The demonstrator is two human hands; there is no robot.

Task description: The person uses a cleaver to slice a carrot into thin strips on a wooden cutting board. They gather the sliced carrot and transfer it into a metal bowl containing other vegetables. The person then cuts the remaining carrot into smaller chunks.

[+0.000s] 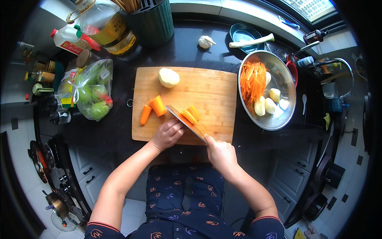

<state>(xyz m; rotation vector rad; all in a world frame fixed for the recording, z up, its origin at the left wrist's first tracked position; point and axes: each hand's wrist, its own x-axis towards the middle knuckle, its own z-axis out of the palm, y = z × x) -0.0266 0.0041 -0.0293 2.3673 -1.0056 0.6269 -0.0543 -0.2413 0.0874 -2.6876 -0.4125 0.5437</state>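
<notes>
A kitchen knife (185, 123) is in my right hand (222, 155), its fingers closed round the handle. The blade slants up and left across the wooden cutting board (215, 95). My left hand (169, 134) is closed, its curled fingertips down beside the blade; what they hold is hidden. Cut carrot pieces (190, 114) lie against the blade's right side. A thick carrot chunk (158, 106) and a thinner carrot piece (146, 114) rest left of the blade. At the back of the board sits a peeled potato (169, 77).
A steel bowl (284, 115) of shredded carrot (254, 81) and pale peeled pieces stands right of the board. Behind are a garlic bulb (206, 42) and a green dish (243, 34) with a white stalk (251, 41) across it. Bagged green vegetables (93, 93) and an oil bottle (115, 38) stand left.
</notes>
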